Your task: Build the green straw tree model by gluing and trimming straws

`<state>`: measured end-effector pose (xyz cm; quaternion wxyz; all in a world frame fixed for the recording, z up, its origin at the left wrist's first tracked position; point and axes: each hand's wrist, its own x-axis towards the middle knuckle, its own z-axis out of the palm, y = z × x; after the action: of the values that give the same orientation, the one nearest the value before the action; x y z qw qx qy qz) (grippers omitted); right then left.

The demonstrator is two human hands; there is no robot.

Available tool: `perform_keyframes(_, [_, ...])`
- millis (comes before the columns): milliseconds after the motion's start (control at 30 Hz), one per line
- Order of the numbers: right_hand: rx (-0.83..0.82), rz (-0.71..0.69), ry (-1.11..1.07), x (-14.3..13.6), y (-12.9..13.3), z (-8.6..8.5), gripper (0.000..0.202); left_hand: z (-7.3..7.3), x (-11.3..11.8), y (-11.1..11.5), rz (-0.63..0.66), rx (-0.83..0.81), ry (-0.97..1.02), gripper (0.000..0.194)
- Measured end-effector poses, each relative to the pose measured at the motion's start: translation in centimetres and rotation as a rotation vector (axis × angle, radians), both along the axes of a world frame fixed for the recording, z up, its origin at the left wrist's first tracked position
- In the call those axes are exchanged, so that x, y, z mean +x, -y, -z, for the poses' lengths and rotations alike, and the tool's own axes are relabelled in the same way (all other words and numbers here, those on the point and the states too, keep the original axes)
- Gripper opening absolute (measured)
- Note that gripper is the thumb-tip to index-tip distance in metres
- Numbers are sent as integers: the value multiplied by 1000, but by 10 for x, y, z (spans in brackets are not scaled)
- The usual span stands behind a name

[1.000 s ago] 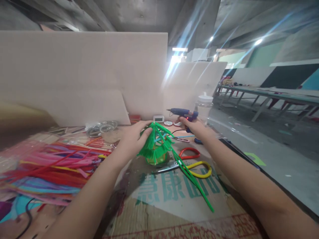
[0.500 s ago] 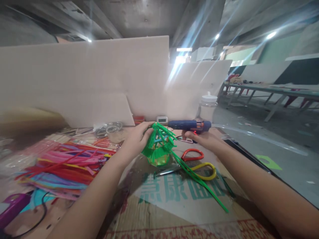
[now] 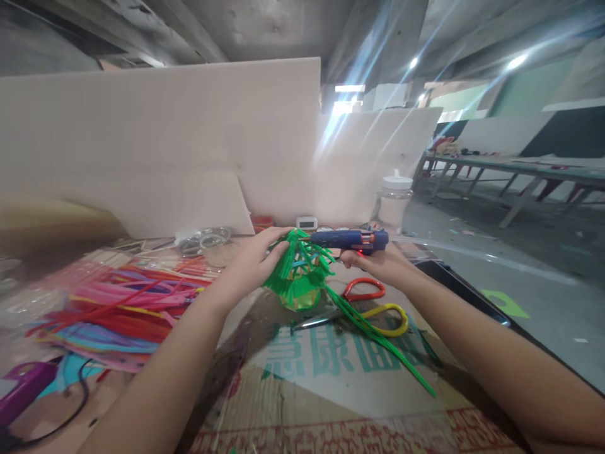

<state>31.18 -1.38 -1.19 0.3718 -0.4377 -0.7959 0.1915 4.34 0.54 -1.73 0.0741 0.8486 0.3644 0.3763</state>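
My left hand (image 3: pixel 262 255) is closed on the upper left side of a small green pipe-cleaner model (image 3: pixel 302 277), which has two fringed tiers and a pale green base resting on the cardboard. In my right hand (image 3: pixel 375 265) is a blue hot glue gun (image 3: pixel 347 239) with a small red light. Its nozzle points left and reaches the model's top; whether it touches is unclear. Loose green pipe cleaners (image 3: pixel 392 350) trail from beside the model across scissors (image 3: pixel 363 288) with one red and one yellow handle.
A heap of coloured pipe cleaners (image 3: pixel 123 309) lies at the left, near a purple tool (image 3: pixel 28 388) with a black cord. Behind stand white boards (image 3: pixel 189 139), a small white digital display (image 3: pixel 307 223) and a lidded clear jar (image 3: pixel 394 202). A dark flat device (image 3: pixel 460 293) lies at right.
My right hand has moved the glue gun left, bringing its nozzle to the top of the green model. My left hand stays on the model.
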Motion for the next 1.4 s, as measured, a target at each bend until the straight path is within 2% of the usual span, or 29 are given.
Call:
perform_keyframes(267, [-13,-83,-84,-5,3,-4,45,-3,2,2,8,-3,2,37])
perform_keyframes(500, [-16,-7,24,0,-1,2,44,-4,2,4,6,-8,-2,38])
perform_keyframes(733, [-7,64,9,-4,1,0,47,-6,2,6,-7,-20,-7,38])
perform_keyframes(1033, [55,47,-13,-3,-4,3,41,-6,2,7,-13,-15,-8,38])
perform_keyframes(1233, [23,88,-8,-1,-6,6,35,-6,1,6,-7,-13,-8,37])
perform_keyframes(1400, [22,59,-33,-1,-6,5,35,-6,1,6,-11,-15,-15,37])
